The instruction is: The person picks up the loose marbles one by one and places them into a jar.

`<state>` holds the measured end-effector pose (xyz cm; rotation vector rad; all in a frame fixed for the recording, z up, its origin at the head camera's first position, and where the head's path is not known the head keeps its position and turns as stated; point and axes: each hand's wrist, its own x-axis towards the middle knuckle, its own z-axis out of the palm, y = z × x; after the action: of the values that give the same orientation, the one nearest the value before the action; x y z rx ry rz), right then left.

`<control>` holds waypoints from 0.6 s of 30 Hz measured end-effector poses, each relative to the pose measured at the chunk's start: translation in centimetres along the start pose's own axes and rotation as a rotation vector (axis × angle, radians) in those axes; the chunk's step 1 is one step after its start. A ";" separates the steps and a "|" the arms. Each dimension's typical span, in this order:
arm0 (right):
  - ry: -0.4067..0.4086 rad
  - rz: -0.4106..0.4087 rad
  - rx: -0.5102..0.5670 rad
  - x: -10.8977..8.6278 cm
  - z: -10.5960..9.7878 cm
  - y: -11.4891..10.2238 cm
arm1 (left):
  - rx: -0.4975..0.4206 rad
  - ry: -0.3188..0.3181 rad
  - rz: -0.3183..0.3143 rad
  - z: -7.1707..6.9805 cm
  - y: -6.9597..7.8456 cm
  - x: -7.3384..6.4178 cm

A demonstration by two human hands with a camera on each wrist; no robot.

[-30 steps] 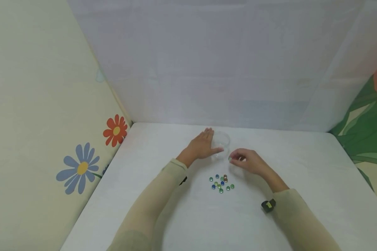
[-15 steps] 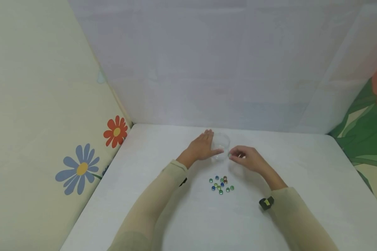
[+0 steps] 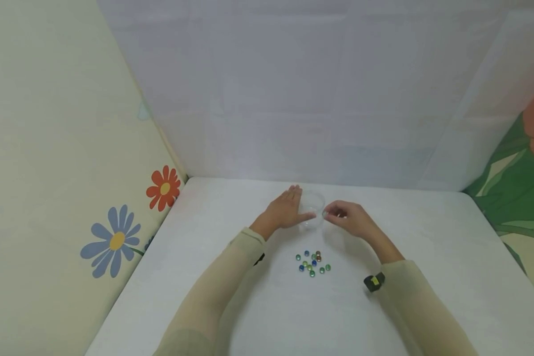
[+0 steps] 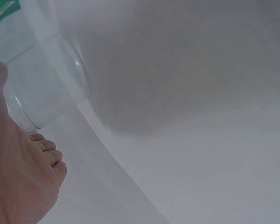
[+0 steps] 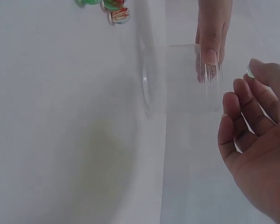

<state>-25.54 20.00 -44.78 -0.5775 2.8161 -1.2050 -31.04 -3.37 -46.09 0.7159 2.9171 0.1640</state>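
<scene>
A clear jar stands upright near the back of the table. My left hand lies along its left side with straight fingers and outstretched thumb, the thumb touching the jar near its rim in the right wrist view. My right hand is just right of the jar, thumb and fingertips pinching a pale green glass marble. In the right wrist view the pinched marble is close beside the jar's mouth, outside it. Several loose glass marbles, green, blue, yellowish and reddish brown, lie in a cluster in front of the jar.
The white table runs back to a hanging white sheet. On the left is a cream wall panel with printed flowers; on the right, a panel with a green leaf print. A dark wrist camera sits at the right cuff.
My right hand has risen with the marble, up and slightly left toward the jar's rim. The left hand stays against the jar, and the loose marbles keep their places.
</scene>
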 end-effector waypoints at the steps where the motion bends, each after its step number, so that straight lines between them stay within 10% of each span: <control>1: 0.000 0.005 0.002 0.1 0.0 0.0 | -0.001 0.000 -0.001 0.0 0.0 0.0; 18: 0.037 0.028 0.026 2.6 0.1 -0.6 | -0.007 -0.002 0.003 0.0 -0.1 0.0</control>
<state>-27.74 18.72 -44.13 -0.5175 2.8238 -1.2590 -31.06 -3.51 -46.06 0.7192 2.9119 0.1731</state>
